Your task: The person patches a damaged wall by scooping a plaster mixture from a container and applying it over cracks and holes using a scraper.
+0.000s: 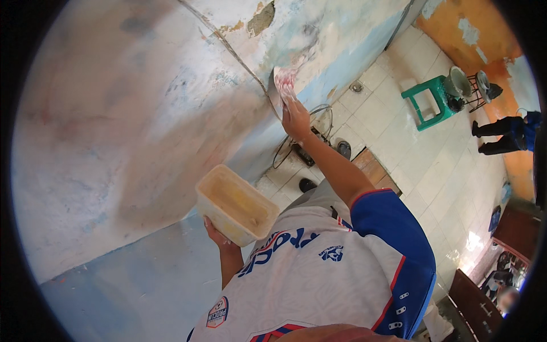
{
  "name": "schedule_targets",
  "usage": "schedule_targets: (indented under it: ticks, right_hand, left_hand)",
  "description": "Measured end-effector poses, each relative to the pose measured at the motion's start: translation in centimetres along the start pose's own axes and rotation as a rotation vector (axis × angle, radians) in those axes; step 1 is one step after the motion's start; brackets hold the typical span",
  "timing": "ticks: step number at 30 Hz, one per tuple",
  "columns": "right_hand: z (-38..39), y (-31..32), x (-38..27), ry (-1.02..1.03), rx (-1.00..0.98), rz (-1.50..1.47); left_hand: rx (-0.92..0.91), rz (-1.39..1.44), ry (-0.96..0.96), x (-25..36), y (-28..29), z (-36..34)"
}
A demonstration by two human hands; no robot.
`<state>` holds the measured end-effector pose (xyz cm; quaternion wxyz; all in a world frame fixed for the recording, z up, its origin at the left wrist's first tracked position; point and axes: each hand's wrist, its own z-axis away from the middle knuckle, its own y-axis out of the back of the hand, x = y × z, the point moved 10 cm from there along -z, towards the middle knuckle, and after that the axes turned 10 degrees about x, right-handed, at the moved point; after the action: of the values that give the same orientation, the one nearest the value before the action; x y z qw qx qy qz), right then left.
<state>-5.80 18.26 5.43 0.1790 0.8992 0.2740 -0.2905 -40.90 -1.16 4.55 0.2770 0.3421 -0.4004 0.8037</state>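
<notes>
My right hand (296,121) is raised to the wall and closed on what looks like a broad putty knife (283,80). White and pinkish paste smears the tool, and its grey edge lies against or very near the wall. The wall (171,114) is patchy white, pale blue and grey, with a chipped spot near the top. In my left hand (219,232) is a rectangular cream plastic tub (238,219), gripped from its side and underneath. Its open top faces up, and yellowish residue coats the inside. Most of the left fingers are hidden by the tub.
A cable (233,54) runs along the wall past my right hand. On the tiled floor (364,125), a dark device with looped cords (303,154) lies near my feet. A green stool (424,102) and a bucket (457,82) stand farther right, near another person (510,134).
</notes>
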Motion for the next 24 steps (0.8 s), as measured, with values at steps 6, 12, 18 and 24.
schedule_targets:
  ticks: [6,12,18,24]
  right_hand:
    - [-6.0,6.2,3.9,-0.113,0.278,0.146]
    - [-5.3,-0.1,5.7,-0.181,0.037,0.175]
    - [0.2,3.4,-4.6,-0.131,0.087,-0.073]
    - [-11.9,6.0,-0.1,-0.163,0.274,0.082]
  left_hand:
    - [0.004,0.028,0.045,-0.8,0.6,0.2]
    - [-0.034,0.028,0.073,-2.6,-1.0,-0.7]
    - [-0.016,0.103,0.011,-1.8,-0.1,-0.2]
    - [-0.001,0.108,0.042,-1.9,1.2,-0.1]
